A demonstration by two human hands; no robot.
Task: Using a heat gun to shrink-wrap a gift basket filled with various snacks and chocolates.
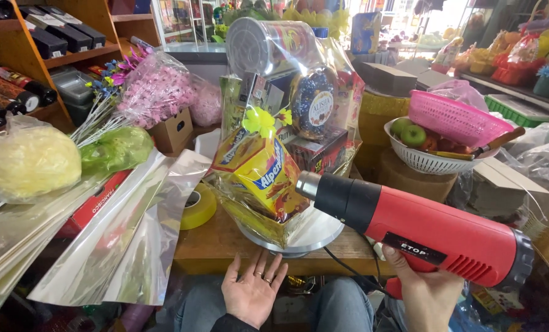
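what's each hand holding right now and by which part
The right hand grips the red heat gun by its handle. The left hand is open, palm up, holding nothing.

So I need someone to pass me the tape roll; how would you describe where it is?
Start at the clear-wrapped gift basket on the wooden table. Just left of its base, beside the silvery film sheets, lies the tape roll. It is the only flat yellow ring there.

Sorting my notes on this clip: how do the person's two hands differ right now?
The right hand grips the handle of the red heat gun; the left hand holds nothing. The left hand lies open, palm up, fingers spread, rings showing; the right hand is curled shut. Both sit low before the wrapped gift basket.
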